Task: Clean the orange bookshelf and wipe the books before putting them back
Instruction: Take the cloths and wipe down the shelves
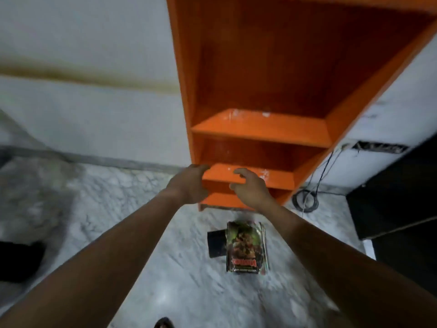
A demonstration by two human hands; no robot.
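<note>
The orange bookshelf stands against the white wall, and no books show on its shelves. White dust specks lie on the shelf boards. My left hand reaches to the left front edge of a lower shelf, fingers curled near the edge. My right hand hovers at the same shelf's front edge with fingers spread, holding nothing. A small stack of books with a green and red cover on top lies on the marble floor below the shelf, beside a black book or object.
Black cables coil on the floor right of the shelf. A dark cabinet stands at the right. A dark object sits at the left edge. A foot shows at the bottom.
</note>
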